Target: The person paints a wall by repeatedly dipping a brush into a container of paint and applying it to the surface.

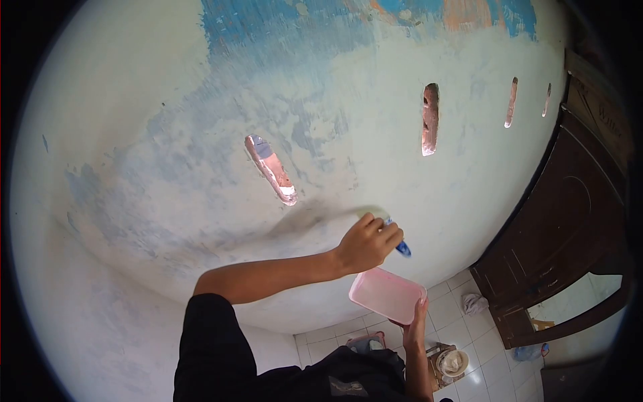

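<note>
My left hand (368, 244) is closed around a brush with a blue handle (402, 248), close to the pale wall (375, 174). Its bristles are mostly hidden by the fingers. Below and to the right, my right hand (415, 328) grips the near right corner of a shallow pink tray (387, 295). The tray is tilted, and pale material covers its inside. A gap separates the brush from the tray. Blue, orange and grey patches show on the wall around and above the left arm.
Several narrow slots, one (430, 120) near the middle, cut into the wall. At the right stands dark wooden furniture (562, 221) with a mirror. A white bucket (452, 362) sits on a small wooden stool (439, 382) on the tiled floor (485, 355); a crumpled cloth (474, 304) lies nearby.
</note>
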Action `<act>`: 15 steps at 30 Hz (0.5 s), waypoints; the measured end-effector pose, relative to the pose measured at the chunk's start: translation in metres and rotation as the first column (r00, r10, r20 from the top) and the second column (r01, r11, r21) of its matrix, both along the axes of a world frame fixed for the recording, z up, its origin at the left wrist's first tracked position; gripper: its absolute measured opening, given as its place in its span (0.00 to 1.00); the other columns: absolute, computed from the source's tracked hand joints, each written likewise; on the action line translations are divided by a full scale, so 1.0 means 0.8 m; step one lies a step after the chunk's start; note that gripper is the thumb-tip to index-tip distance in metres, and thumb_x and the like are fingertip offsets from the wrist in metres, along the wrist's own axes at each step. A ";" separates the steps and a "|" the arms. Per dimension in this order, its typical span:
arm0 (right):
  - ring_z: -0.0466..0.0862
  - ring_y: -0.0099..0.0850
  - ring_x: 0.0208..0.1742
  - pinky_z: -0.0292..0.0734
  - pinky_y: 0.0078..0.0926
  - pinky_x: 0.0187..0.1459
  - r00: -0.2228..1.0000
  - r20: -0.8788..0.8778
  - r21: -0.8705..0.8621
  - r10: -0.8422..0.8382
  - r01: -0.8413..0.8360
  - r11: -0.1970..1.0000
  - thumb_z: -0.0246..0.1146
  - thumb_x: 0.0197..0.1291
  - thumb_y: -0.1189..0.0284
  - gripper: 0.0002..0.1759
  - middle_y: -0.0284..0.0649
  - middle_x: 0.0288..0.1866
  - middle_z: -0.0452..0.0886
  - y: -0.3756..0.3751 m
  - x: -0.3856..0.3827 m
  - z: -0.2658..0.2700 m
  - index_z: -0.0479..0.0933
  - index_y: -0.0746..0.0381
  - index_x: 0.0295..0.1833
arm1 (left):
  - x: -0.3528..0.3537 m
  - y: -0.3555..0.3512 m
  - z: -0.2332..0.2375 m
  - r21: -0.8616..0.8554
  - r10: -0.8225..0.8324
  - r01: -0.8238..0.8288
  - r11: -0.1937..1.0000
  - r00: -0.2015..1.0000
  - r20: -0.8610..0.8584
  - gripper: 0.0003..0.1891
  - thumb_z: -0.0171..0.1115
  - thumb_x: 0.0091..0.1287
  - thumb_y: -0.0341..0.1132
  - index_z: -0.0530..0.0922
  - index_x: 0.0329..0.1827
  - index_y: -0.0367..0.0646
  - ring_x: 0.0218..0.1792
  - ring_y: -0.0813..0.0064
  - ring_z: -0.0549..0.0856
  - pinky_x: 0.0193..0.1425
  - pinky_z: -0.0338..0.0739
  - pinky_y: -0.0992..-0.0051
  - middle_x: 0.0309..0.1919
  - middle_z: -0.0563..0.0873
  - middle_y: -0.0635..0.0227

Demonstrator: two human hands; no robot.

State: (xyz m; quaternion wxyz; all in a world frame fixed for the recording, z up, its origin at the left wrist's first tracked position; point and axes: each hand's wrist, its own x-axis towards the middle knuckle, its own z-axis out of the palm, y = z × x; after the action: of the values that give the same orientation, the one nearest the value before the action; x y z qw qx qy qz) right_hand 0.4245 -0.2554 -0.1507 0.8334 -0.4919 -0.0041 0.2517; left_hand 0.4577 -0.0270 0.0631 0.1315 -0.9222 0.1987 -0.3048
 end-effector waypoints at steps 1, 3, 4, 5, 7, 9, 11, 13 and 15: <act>0.84 0.38 0.62 0.88 0.43 0.48 1.000 0.011 0.001 -0.001 0.001 1.000 0.49 0.79 0.38 0.37 0.40 0.71 0.74 0.000 0.002 -0.001 0.56 0.48 0.80 | 0.001 -0.003 0.002 -0.155 0.031 -0.050 0.987 0.992 -0.122 0.12 0.67 0.58 0.26 0.85 0.45 0.50 0.38 0.70 0.85 0.46 0.72 0.66 0.37 0.83 0.71; 0.84 0.39 0.63 0.88 0.44 0.49 1.000 0.027 -0.003 0.003 -0.003 1.000 0.49 0.79 0.38 0.36 0.40 0.71 0.74 -0.005 0.003 -0.006 0.56 0.48 0.80 | 0.015 0.003 0.033 -0.184 0.001 0.018 0.983 0.995 0.102 0.14 0.66 0.57 0.24 0.84 0.45 0.51 0.37 0.70 0.85 0.45 0.70 0.64 0.38 0.84 0.72; 0.84 0.39 0.63 0.87 0.44 0.49 1.000 0.027 -0.005 -0.001 0.001 1.000 0.49 0.79 0.38 0.36 0.40 0.71 0.74 -0.005 0.002 -0.005 0.56 0.48 0.80 | 0.021 0.006 0.060 -0.194 -0.005 0.048 0.980 0.977 0.213 0.15 0.66 0.56 0.23 0.84 0.45 0.51 0.37 0.70 0.84 0.45 0.69 0.64 0.38 0.84 0.72; 0.84 0.39 0.63 0.87 0.44 0.50 1.000 0.028 -0.007 -0.005 0.005 1.000 0.49 0.79 0.38 0.36 0.40 0.71 0.74 -0.005 0.002 -0.003 0.56 0.48 0.80 | 0.021 0.007 0.093 -0.206 0.050 0.000 0.978 0.971 0.235 0.16 0.67 0.55 0.23 0.85 0.46 0.51 0.38 0.70 0.84 0.45 0.69 0.64 0.39 0.84 0.73; 0.84 0.39 0.64 0.87 0.45 0.50 1.000 0.023 -0.004 -0.001 0.001 1.000 0.50 0.79 0.38 0.36 0.40 0.71 0.74 -0.003 0.002 0.000 0.56 0.48 0.80 | 0.017 0.006 0.158 -0.178 0.083 -0.018 0.984 0.926 0.369 0.18 0.68 0.54 0.24 0.86 0.48 0.52 0.40 0.71 0.84 0.46 0.67 0.64 0.41 0.85 0.75; 0.83 0.39 0.64 0.87 0.45 0.51 1.000 0.014 0.002 0.007 -0.007 1.000 0.50 0.79 0.38 0.36 0.40 0.71 0.74 -0.003 0.002 0.004 0.56 0.48 0.79 | 0.016 0.002 0.203 -0.035 0.019 0.001 0.999 0.814 0.581 0.21 0.68 0.54 0.24 0.88 0.52 0.53 0.43 0.71 0.85 0.47 0.65 0.65 0.44 0.86 0.76; 0.83 0.39 0.65 0.87 0.45 0.51 1.000 0.010 0.002 -0.002 0.002 1.000 0.50 0.79 0.39 0.36 0.40 0.72 0.74 -0.003 0.001 0.002 0.56 0.48 0.79 | 0.024 0.009 0.221 0.111 -0.054 -0.037 0.993 0.695 0.717 0.22 0.69 0.55 0.25 0.89 0.53 0.53 0.47 0.71 0.86 0.47 0.65 0.64 0.47 0.87 0.76; 0.83 0.39 0.65 0.87 0.45 0.51 1.000 0.009 0.000 -0.006 0.006 1.000 0.50 0.79 0.39 0.36 0.40 0.72 0.73 -0.003 -0.002 0.000 0.56 0.48 0.79 | 0.033 0.017 0.226 0.208 -0.117 -0.082 0.975 0.604 0.788 0.21 0.69 0.56 0.26 0.89 0.54 0.53 0.51 0.70 0.86 0.46 0.65 0.63 0.49 0.88 0.75; 0.83 0.39 0.65 0.87 0.45 0.51 1.000 0.016 -0.003 -0.008 0.008 1.000 0.50 0.79 0.39 0.36 0.40 0.72 0.73 -0.003 -0.002 -0.002 0.56 0.48 0.79 | 0.033 0.020 0.187 0.239 -0.078 -0.124 0.963 0.720 0.690 0.18 0.68 0.59 0.28 0.89 0.53 0.53 0.54 0.69 0.86 0.46 0.67 0.63 0.51 0.89 0.73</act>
State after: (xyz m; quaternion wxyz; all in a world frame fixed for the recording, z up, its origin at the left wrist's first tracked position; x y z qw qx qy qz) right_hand 0.4228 -0.2580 -0.1520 0.8335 -0.4954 -0.0084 0.2445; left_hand 0.4844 -0.0112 0.2131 0.3235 -0.7168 0.1626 -0.5958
